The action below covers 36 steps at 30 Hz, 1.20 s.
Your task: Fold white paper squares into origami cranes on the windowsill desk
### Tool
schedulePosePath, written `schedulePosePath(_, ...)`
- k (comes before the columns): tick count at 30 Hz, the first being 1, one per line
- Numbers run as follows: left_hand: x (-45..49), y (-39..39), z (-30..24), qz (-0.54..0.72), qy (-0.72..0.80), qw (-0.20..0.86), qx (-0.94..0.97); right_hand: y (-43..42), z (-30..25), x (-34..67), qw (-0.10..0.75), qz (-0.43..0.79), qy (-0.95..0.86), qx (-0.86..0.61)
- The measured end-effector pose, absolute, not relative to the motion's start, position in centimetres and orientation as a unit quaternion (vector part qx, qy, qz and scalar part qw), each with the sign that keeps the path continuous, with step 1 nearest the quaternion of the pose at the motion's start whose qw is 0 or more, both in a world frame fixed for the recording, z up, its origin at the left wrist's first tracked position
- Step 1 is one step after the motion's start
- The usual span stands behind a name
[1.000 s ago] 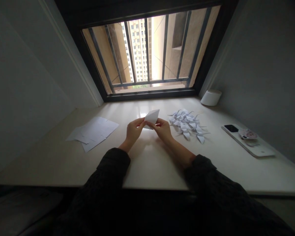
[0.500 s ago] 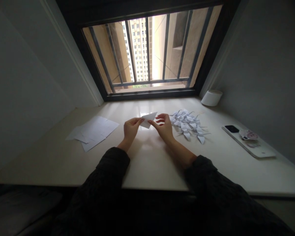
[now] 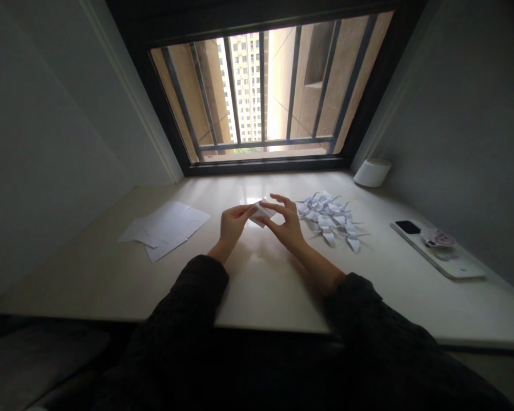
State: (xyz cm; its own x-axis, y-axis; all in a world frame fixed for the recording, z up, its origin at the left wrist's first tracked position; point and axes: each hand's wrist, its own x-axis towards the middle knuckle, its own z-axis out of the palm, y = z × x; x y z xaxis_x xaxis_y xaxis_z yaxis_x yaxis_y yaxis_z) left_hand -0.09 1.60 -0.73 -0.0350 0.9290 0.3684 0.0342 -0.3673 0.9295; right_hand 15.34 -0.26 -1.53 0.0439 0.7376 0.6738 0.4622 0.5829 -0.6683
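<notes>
One head-worn camera, looking forward and down from the near edge of the bench [image 3: 261, 285], facing the barred window [image 3: 265, 97] at upper centre of the frame, wide view, left hand [image 3: 233, 224] and right hand [image 3: 288, 227] near, in mid-frame.

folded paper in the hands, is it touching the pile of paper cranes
Apart. The head view shows the folded paper pinched between the left hand and right hand, and the right hand sits between it and the crane pile.
</notes>
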Motion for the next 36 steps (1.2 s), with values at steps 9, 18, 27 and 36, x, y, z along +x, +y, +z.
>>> schedulePosePath(9,0.2,1.5,-0.5,0.591,0.393,0.488,0.508,-0.5,-1.4,15.0,0.574,0.136,-0.683,-0.430)
schedulePosePath(18,0.1,1.5,-0.6,0.594,0.399,0.521,0.465,-0.6,-1.5,14.8,0.577,0.154,-0.681,-0.422)
schedulePosePath(27,0.0,1.6,-0.9,0.587,0.390,0.528,0.474,-0.2,-1.7,14.9,0.549,0.220,-0.702,-0.396)
schedulePosePath(36,0.1,1.7,-0.6,0.613,0.410,0.512,0.441,0.5,-2.4,14.3,0.585,0.460,-0.551,-0.377)
